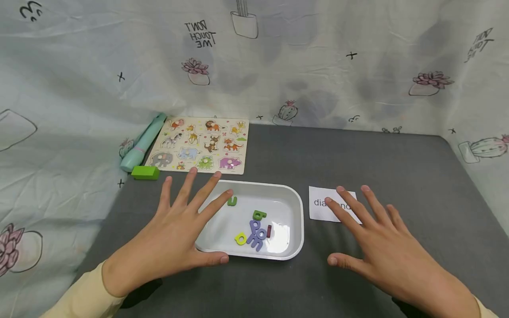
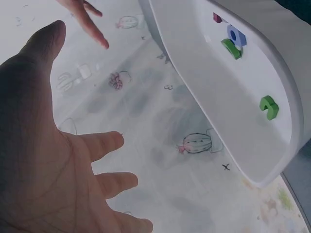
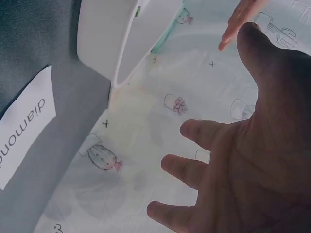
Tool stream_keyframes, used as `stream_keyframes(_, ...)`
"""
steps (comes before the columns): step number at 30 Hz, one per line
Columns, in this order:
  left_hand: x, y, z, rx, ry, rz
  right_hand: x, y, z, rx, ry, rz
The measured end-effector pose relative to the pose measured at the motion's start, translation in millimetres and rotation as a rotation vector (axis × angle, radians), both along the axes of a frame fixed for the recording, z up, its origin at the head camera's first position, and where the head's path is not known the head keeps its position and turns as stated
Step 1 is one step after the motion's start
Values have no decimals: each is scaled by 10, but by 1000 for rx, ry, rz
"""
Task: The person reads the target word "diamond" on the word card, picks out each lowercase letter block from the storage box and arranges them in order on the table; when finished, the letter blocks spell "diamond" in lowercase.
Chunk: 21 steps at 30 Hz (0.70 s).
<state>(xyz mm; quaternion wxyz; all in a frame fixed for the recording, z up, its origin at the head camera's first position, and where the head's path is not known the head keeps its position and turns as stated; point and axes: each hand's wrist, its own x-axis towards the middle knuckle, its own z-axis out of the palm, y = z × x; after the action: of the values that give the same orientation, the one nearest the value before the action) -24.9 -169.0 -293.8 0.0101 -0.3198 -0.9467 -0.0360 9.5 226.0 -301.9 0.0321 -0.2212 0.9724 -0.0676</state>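
Note:
My left hand point(image 1: 175, 232) hovers with fingers spread over the left side of a white tray point(image 1: 284, 192), holding nothing. Inside the tray lie several small letters: a green u point(image 1: 232, 201), another green letter point(image 1: 259, 215), a cluster of purple letters point(image 1: 256, 236), a yellow letter point(image 1: 240, 239) and a dark red bar-shaped piece point(image 1: 269, 231). To the right of the tray, my right hand point(image 1: 381, 245) is held up with its fingers apart, also without anything in it. Its fingers overlap a white card point(image 1: 322, 211) in the head view; the right wrist view shows the card point(image 3: 30, 127) reads "diamond".
Behind the tray lies a wooden animal puzzle board point(image 1: 200, 143). A light green block point(image 1: 145, 172) and a teal, rounded, elongated object point(image 1: 144, 143) sit at its left. A printed white cloth point(image 1: 318, 57) hangs along the back and sides of the grey table point(image 1: 358, 152).

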Motion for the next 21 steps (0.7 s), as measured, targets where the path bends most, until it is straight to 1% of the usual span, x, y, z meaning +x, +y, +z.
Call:
stream_keyframes(2, -10, -1, -7, 1, -1, -2, -9, -19, 10, 4, -10, 2)
stream_keyframes(5, -22, -8, -17, 3, -7, -7, -41, -62, 26, -1, 5, 24)
stream_keyframes(9, -65, -34, -34, 3, -53, -11, -113, -148, 56, -43, 31, 62)
stream_keyframes(13, -168, -92, -91, 4, -121, -23, -214, -260, 62, -122, 27, 100)
stream_keyframes(15, -230, -139, -143, 13, -142, -34, -280, -326, 51, -187, 18, 129)
stream_keyframes(18, -328, -236, -246, 49, -168, -64, -393, -439, 19, -294, 25, 182)
stream_keyframes(21, -430, -346, -364, 83, -216, -106, -513, -557, -38, -396, 34, 229)
